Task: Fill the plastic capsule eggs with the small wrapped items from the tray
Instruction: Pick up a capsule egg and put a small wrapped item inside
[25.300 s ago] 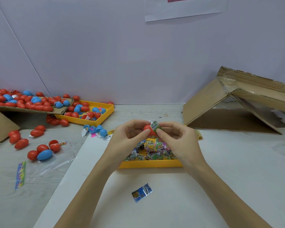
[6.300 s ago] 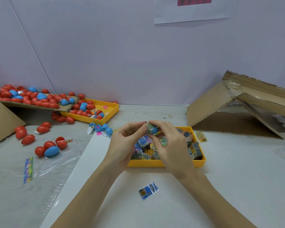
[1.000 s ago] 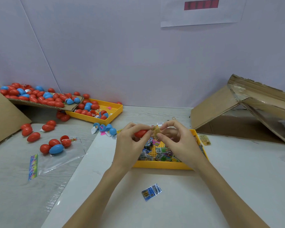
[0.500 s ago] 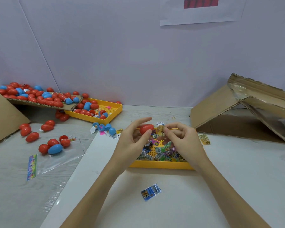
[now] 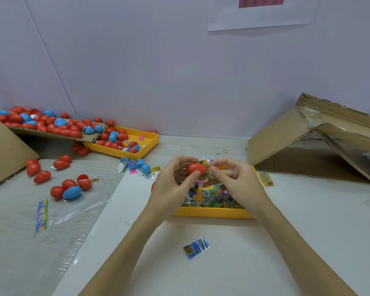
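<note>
Head view: red egg half point(image 5: 195, 168) and wrapped packet point(image 5: 206, 170) meet above the yellow tray point(image 5: 212, 212).
Left hand point(image 5: 173, 184) pinches the egg, its long axis lying roughly crosswise with the opening probably turned rightward; right hand point(image 5: 235, 182) grips the packet just beside that end, touching it, so the packet goes in leftward. Loose eggs point(image 5: 58, 129) sit well apart, far left.

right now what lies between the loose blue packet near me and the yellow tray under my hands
In the head view, nothing: bare white sheet runs from the blue packet up to the yellow tray. Both forearms flank that stretch.
</note>
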A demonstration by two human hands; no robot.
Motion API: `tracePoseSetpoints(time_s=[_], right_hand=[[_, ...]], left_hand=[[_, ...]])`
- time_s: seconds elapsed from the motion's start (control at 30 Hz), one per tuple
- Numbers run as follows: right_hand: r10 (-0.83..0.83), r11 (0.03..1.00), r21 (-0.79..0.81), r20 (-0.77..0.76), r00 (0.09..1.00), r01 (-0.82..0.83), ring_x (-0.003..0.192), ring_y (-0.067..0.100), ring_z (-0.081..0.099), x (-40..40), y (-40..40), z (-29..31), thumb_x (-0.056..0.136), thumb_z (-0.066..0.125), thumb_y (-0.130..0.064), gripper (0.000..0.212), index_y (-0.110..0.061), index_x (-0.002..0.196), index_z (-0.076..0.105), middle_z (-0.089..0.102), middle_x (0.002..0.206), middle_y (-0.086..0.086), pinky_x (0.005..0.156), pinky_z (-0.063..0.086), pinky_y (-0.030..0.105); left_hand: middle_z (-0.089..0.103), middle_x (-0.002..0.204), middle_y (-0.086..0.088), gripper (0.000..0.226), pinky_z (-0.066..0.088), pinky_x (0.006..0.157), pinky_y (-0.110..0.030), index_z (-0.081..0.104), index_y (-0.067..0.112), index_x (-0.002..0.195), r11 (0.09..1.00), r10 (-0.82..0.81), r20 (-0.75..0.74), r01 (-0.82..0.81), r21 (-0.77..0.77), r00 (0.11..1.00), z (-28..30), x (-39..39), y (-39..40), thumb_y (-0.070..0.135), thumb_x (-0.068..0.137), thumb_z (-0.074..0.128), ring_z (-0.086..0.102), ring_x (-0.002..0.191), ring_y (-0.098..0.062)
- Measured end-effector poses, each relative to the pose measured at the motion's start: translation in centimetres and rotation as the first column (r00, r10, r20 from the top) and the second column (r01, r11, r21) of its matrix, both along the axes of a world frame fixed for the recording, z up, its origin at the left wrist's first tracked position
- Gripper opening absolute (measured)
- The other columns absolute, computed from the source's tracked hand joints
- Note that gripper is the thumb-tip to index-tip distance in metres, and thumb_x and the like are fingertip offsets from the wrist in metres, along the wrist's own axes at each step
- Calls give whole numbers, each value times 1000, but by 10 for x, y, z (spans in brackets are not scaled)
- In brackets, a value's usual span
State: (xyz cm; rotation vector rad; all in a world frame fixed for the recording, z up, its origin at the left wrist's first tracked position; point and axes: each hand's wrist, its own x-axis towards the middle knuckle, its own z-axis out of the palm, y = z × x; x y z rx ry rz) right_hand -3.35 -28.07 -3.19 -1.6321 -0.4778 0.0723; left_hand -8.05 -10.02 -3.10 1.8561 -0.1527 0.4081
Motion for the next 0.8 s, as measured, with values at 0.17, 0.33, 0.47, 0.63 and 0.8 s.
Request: tracePoseSetpoints(time_s=[0.17,0.33,0.47,0.63,0.8], right_hand=[[11,1000,22,-12,1000,-11,70,8,74,-1,1,3,91,71,-31,19,-18,105,71,80,83,1,59,55,18],[-3,1000,12,-23,1000,3,79,12,77,2,-1,-1,97,68,-13,8,-18,100,73,80,84,0,60,56,19],[-8,999,52,-111,994,14,83,22,77,4,-3,-1,103,59,-21,17,-12,103,74,80,90,7,62,56,21],[14,997,76,-124,992,-4,82,23,78,3,-1,0,103,59,-25,21,-12,99,76,80,90,7,61,56,20],[28,998,53,-123,992,-21,84,24,78,1,-1,1,104,58,-25,24,-10,103,76,80,91,7,58,56,18]], left_hand=[[71,109,9,29,58,87,-24,65,23,119,1000,-11,-6,11,-1,1000,0,0,0,19,92,74,69,100,-9],[73,106,9,27,58,86,-24,67,25,116,998,-11,-23,10,-60,1000,1,0,0,20,91,75,70,100,-9],[73,103,18,25,56,82,-17,67,30,115,997,-12,-23,10,-83,1000,3,-1,2,21,93,73,70,100,-5],[73,103,17,25,58,84,-21,68,30,115,998,-12,-15,11,-67,1000,2,-1,0,21,92,73,70,100,-5],[72,107,9,26,60,84,-26,68,28,117,999,22,-18,-23,-43,1000,0,0,0,23,93,73,70,99,-9]])
